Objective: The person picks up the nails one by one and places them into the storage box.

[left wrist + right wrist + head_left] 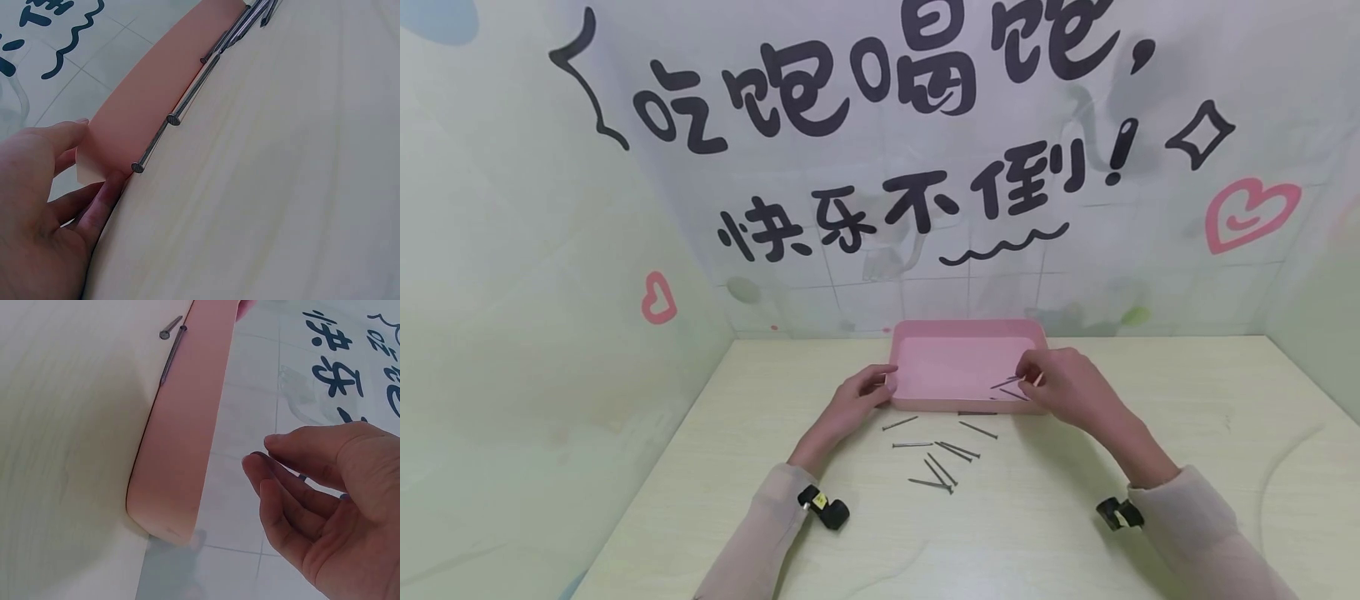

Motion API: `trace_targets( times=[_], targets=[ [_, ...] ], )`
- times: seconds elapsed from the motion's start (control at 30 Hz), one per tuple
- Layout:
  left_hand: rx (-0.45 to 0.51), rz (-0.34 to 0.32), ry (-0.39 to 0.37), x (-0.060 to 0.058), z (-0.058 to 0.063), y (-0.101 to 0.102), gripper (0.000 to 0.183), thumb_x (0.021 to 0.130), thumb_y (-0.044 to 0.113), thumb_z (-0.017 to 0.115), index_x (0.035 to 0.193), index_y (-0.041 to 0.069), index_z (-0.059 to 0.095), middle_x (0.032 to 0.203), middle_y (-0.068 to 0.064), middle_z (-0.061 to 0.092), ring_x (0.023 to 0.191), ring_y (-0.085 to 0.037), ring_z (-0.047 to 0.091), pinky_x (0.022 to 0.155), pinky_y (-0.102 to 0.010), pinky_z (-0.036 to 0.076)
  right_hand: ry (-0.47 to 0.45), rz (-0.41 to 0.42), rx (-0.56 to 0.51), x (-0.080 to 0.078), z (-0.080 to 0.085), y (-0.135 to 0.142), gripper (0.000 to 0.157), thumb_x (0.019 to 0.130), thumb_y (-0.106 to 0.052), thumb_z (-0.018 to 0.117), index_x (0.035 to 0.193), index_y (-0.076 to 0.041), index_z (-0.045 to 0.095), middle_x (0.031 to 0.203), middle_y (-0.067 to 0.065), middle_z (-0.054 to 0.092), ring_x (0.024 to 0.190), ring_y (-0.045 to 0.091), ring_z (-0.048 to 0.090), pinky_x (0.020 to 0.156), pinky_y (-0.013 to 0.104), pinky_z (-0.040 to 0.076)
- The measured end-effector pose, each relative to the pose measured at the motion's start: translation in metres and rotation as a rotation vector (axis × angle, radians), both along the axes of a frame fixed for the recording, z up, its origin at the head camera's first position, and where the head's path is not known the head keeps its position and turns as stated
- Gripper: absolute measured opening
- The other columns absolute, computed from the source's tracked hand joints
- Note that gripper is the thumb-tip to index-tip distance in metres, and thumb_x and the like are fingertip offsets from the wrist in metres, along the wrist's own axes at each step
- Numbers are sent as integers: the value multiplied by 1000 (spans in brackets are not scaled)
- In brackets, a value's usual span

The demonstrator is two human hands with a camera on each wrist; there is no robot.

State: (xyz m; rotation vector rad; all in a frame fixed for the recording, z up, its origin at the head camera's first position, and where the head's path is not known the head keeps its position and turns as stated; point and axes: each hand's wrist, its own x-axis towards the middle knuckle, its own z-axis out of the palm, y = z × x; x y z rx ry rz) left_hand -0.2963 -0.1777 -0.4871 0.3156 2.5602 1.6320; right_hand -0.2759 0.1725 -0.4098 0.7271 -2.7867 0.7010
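Pale yellow is covering the table [1015, 525], and from far away I am seeing it reaching back to a white wall [1172, 287] with big black writing [921, 204]. The pink tray [955, 367] is sitting near that wall. The left hand [859, 398] is pinching its left end. The right hand [1067, 383] is curving loosely over its right end, thumb and finger just apart, holding nothing I am seeing. Nails [912, 445] are lying in front and inside.
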Motion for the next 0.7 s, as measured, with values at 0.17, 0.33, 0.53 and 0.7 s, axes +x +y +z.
trace_targets(
  times=[0.17, 0.33, 0.53, 0.7],
  targets=[
    [0, -5, 5, -1, -2, -1, 44, 105, 29, 61, 148, 18, 56, 145, -13, 62, 127, -26, 64, 107, -38, 56, -101, 98, 75, 1, -7, -7, 10, 92, -10, 74, 102, -9, 77, 83, -2, 72, 74, 11, 62, 66, 30, 53],
    [7, -7, 6, 0, -2, -1, 44, 106, 28, 61, 148, 18, 56, 146, -14, 61, 128, -26, 64, 107, -38, 56, -373, 176, 134, 7, -16, -17, 34, 95, -6, 64, 127, -13, 72, 65, -4, 59, 55, 10, 55, 54, 27, 49],
    [1, -9, 5, 0, -1, -1, 43, 105, 28, 61, 148, 19, 56, 146, -13, 61, 127, -26, 64, 107, -38, 56, -531, 157, 160, 15, -22, -24, 54, 94, -2, 58, 145, -22, 59, 63, 2, 60, 49, 14, 54, 49, 29, 47],
    [-1, -13, 3, -1, 0, -1, 44, 105, 29, 61, 148, 20, 56, 145, -12, 62, 126, -25, 65, 107, -39, 56, -595, 133, 151, 18, -22, -25, 55, 96, 1, 52, 145, -23, 57, 69, 4, 62, 49, 15, 53, 49, 29, 47]
  ],
)
